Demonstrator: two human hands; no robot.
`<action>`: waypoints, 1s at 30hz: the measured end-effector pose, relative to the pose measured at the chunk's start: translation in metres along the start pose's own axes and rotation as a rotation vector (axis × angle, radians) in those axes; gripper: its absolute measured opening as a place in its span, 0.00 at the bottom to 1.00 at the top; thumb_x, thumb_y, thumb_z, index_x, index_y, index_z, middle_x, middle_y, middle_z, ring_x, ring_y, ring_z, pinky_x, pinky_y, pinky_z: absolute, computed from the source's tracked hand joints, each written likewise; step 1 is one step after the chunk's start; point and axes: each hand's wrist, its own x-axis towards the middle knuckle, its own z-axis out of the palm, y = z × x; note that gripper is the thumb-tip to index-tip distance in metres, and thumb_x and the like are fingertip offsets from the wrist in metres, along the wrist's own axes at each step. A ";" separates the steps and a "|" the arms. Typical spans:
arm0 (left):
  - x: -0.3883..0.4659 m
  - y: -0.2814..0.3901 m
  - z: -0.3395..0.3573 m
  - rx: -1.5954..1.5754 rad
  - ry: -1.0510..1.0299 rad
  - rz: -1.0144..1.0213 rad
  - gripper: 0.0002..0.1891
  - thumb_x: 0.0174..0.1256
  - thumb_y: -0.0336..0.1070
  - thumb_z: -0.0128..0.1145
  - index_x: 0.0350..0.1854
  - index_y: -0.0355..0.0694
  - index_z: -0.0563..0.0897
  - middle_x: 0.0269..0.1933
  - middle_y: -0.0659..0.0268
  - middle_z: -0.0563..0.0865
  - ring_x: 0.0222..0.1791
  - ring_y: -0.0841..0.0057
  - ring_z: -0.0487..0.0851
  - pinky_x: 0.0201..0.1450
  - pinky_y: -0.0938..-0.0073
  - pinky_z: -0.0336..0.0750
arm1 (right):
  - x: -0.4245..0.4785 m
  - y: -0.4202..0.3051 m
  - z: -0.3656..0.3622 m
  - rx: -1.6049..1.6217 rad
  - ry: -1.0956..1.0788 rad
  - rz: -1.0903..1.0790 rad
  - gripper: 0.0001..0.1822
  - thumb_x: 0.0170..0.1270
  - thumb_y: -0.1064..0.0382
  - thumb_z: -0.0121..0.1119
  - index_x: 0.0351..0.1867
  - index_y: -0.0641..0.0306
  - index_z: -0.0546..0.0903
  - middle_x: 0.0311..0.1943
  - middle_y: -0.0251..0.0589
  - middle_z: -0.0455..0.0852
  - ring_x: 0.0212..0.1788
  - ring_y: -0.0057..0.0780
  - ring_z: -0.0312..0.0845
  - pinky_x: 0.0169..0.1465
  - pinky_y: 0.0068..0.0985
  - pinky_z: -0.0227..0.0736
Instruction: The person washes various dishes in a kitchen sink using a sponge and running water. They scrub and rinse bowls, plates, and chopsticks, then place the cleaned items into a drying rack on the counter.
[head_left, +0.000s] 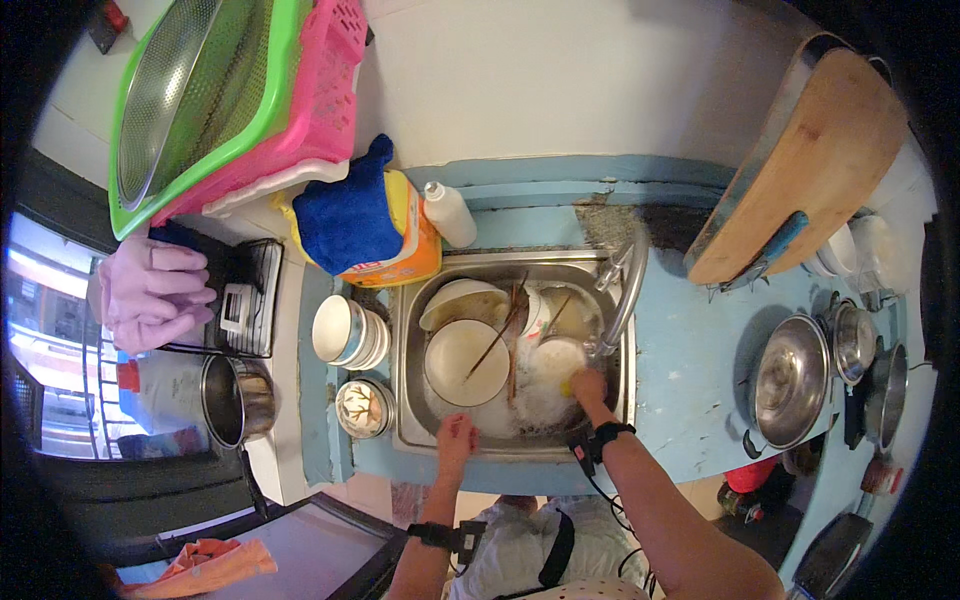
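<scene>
A stainless-steel sink (401, 420) with sudsy water lies before me. My right hand (590, 385) is low in its right side, the fingers around a yellow sponge (566, 388) that is mostly hidden. That hand is beside a pale round bowl (561, 354) amid the foam. My left hand (457, 435) is at the front rim, fingers curled, with nothing visible in it. Just beyond it sits a large cream bowl (457, 367). Another large bowl (465, 300) leans behind, tilted. Brown chopsticks (513, 367) lie across the middle, near a white patterned bowl (536, 315).
A curved faucet (630, 289) overhangs the sink's right side. Stacked bowls (335, 330) and patterned dishes (360, 409) stand left. Behind are an orange package (412, 259) under a blue cloth (349, 217) and a white bottle (454, 217). Rightward are a metal wok (791, 382) and wooden cutting board (817, 165).
</scene>
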 end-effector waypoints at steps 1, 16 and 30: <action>0.005 -0.010 -0.003 0.051 -0.042 -0.089 0.09 0.55 0.37 0.49 0.35 0.38 0.71 0.19 0.66 0.73 0.16 0.84 0.70 0.12 0.84 0.63 | -0.026 -0.036 -0.032 0.042 0.001 0.000 0.12 0.46 0.60 0.48 0.29 0.63 0.77 0.25 0.47 0.78 0.25 0.39 0.76 0.24 0.34 0.71; 0.093 -0.059 0.107 1.013 -0.097 0.261 0.17 0.50 0.39 0.51 0.36 0.30 0.69 0.32 0.47 0.75 0.36 0.55 0.74 0.38 0.60 0.68 | -0.043 -0.049 -0.114 -0.182 0.045 -0.473 0.12 0.54 0.63 0.40 0.35 0.66 0.71 0.13 0.45 0.76 0.15 0.40 0.74 0.16 0.34 0.67; 0.091 0.014 0.139 1.245 -0.172 0.570 0.21 0.44 0.27 0.48 0.45 0.39 0.66 0.41 0.50 0.72 0.41 0.55 0.71 0.39 0.63 0.69 | -0.055 -0.041 -0.096 -0.009 -0.334 -0.224 0.15 0.51 0.63 0.45 0.40 0.69 0.65 0.34 0.57 0.74 0.30 0.48 0.74 0.29 0.37 0.71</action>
